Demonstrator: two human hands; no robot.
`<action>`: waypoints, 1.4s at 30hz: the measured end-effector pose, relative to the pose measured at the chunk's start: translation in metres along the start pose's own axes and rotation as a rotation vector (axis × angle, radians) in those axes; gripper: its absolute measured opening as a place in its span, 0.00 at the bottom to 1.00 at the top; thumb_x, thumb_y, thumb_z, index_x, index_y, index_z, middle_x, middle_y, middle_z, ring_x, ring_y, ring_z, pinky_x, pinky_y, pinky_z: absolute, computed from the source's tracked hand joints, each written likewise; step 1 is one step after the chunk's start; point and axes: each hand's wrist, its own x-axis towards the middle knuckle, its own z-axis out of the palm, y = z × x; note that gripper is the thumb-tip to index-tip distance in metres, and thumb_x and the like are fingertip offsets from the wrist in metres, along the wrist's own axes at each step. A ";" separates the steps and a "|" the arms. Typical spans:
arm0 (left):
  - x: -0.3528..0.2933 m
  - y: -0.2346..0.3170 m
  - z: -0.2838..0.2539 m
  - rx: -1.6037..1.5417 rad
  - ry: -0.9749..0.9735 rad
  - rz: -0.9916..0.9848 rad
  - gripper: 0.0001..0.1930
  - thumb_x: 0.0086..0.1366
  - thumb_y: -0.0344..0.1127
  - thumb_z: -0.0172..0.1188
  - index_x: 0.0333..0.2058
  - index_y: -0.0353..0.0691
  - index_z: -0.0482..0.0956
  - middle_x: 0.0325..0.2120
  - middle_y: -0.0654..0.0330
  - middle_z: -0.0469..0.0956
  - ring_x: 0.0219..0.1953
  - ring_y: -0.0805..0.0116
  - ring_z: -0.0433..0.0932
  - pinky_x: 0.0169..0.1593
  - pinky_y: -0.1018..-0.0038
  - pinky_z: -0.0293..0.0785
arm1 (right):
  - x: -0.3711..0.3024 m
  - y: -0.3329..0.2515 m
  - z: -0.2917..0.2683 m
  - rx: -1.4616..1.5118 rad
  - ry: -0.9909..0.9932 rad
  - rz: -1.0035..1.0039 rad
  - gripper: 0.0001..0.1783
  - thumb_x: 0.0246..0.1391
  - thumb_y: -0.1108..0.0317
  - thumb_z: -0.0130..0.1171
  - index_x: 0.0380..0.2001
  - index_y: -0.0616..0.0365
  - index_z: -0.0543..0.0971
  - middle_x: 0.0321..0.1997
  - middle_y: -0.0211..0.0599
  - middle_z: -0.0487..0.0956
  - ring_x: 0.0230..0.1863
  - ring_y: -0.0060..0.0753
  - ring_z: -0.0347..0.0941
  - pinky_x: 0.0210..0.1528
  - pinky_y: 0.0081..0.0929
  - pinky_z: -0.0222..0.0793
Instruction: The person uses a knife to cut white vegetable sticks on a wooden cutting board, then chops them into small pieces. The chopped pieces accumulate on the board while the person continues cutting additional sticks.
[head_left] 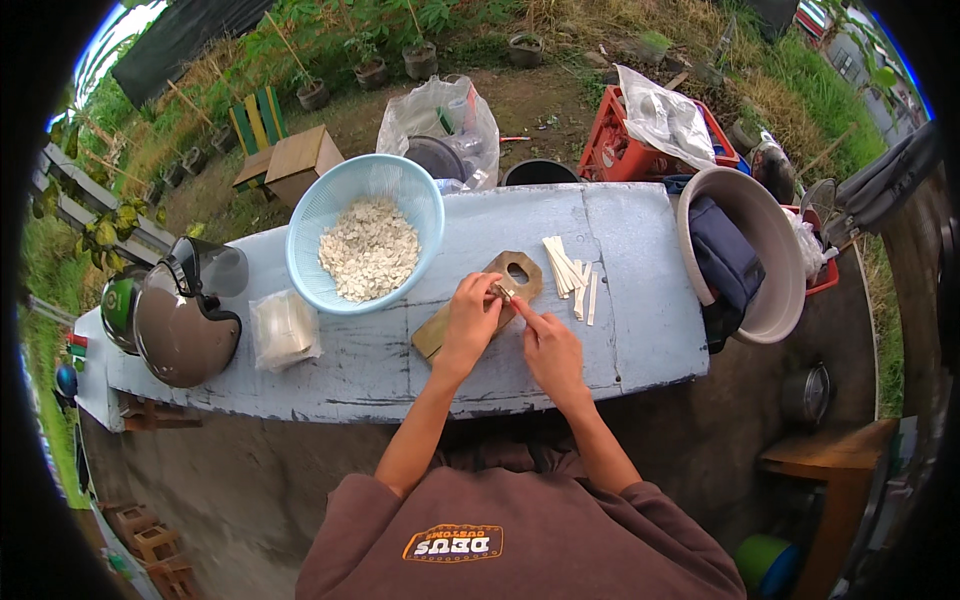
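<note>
My left hand [468, 312] is closed over a wooden board [432, 333] that has an oval hole near its far end. Its fingertips pinch a small item too tiny to name. Close by on the right, my right hand [552, 348] points its index finger at the same spot, the other fingers curled under; what they hold, if anything, is hidden. Several thin pale strips [566, 268] lie right of the board, some fanned in a bunch. Left of my hands, a light blue plastic basket [299, 262] contains a heap of small off-white flat pieces [370, 252].
The pale blue table [370, 385] also bears a clear plastic packet [284, 328] and a brown helmet [185, 325]. A large beige tub [775, 310] with dark cloth stands at the right end. Beyond the far edge are a clear plastic bag [440, 120] and a red crate [612, 145].
</note>
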 end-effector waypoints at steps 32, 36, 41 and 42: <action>0.086 0.014 0.077 0.408 0.090 0.049 0.07 0.61 0.38 0.71 0.30 0.43 0.86 0.28 0.65 0.81 0.39 0.64 0.75 0.53 0.64 0.65 | -0.004 0.099 -0.057 -0.067 0.212 0.079 0.31 0.59 0.71 0.59 0.65 0.34 0.76 0.31 0.35 0.76 0.32 0.44 0.77 0.33 0.43 0.74; 0.077 0.024 0.073 0.262 0.118 -0.067 0.07 0.59 0.39 0.73 0.30 0.42 0.88 0.25 0.61 0.78 0.35 0.64 0.74 0.49 0.65 0.67 | -0.005 0.097 -0.063 -0.042 0.185 0.058 0.30 0.60 0.71 0.59 0.65 0.36 0.76 0.31 0.36 0.76 0.32 0.44 0.77 0.33 0.44 0.74; 0.067 0.028 0.067 0.229 0.174 -0.073 0.08 0.58 0.39 0.74 0.30 0.42 0.89 0.23 0.59 0.75 0.31 0.64 0.73 0.46 0.65 0.69 | -0.004 0.098 -0.064 -0.039 0.172 0.033 0.30 0.61 0.71 0.58 0.65 0.36 0.76 0.32 0.37 0.77 0.32 0.45 0.77 0.33 0.44 0.74; 0.064 0.032 0.066 0.231 0.182 -0.072 0.08 0.58 0.39 0.74 0.30 0.41 0.88 0.23 0.59 0.75 0.30 0.65 0.73 0.45 0.65 0.70 | -0.005 0.098 -0.064 -0.039 0.165 0.037 0.30 0.61 0.71 0.58 0.65 0.36 0.76 0.33 0.37 0.77 0.32 0.45 0.77 0.33 0.44 0.74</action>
